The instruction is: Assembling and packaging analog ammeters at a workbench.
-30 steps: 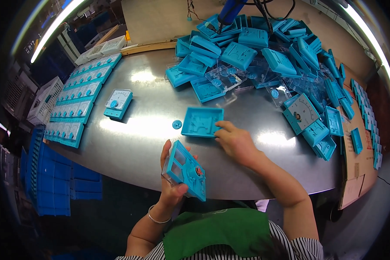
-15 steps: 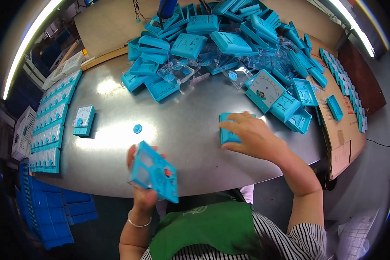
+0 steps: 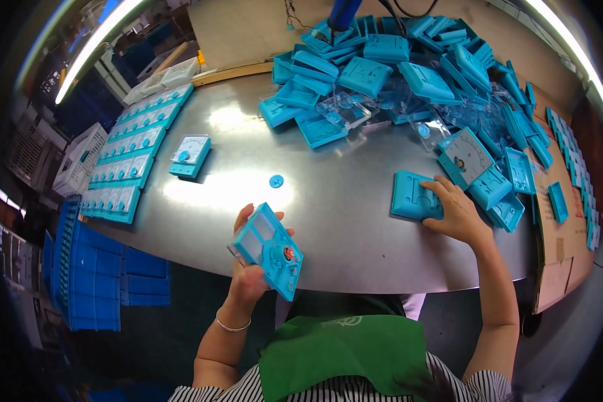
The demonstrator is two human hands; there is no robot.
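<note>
My left hand [image 3: 249, 276] holds a turquoise meter housing [image 3: 266, 249] tilted above the table's near edge. Its open back shows two pale windows and a small red-and-copper part. My right hand [image 3: 457, 213] grips the right side of a turquoise back cover [image 3: 412, 194] lying on the table, its thumb along the near edge. A small round blue knob [image 3: 276, 181] lies between the hands, farther back. To the left of it stands a finished-looking panel meter [image 3: 191, 155] with a clear front and a blue knob.
Turquoise cases and clear covers form a big pile [image 3: 368, 74] at the back. Beside its right end rests a meter with a bare dial [image 3: 467, 155]. Rows of meters [image 3: 124, 171] line the left edge; more meters [image 3: 573, 167] sit on cardboard [image 3: 557, 258] at right. A blue crate [image 3: 90, 268] stands below.
The view has swung left, so everything appears farther right. My right hand has gone from hovering over the back cover to gripping its right side. My left hand still holds the housing.
</note>
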